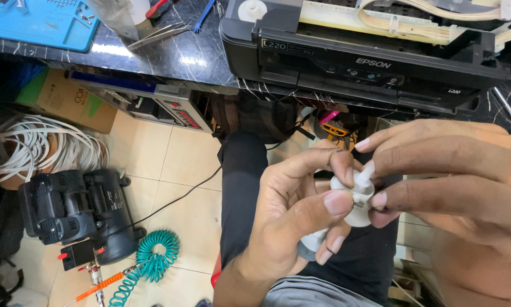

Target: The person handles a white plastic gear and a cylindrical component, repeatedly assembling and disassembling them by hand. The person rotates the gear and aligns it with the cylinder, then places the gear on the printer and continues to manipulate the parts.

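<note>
Both my hands hold a small white plastic part (359, 200) above my lap. My left hand (289, 222) grips it from below with thumb and fingers, and a grey-tipped end sticks out under the palm. My right hand (460, 182) pinches the top of the same part from the right. A small metal piece shows between the fingertips. Much of the part is hidden by my fingers.
A black printer (380, 62) with its cover off sits on the dark marble worktop (176, 57). A blue mat (45, 23) and tweezers (159, 35) lie at the back left. On the tiled floor are a black compressor (73, 210), a teal coiled hose (153, 261), white cable coils (34, 148) and a cardboard box (68, 102).
</note>
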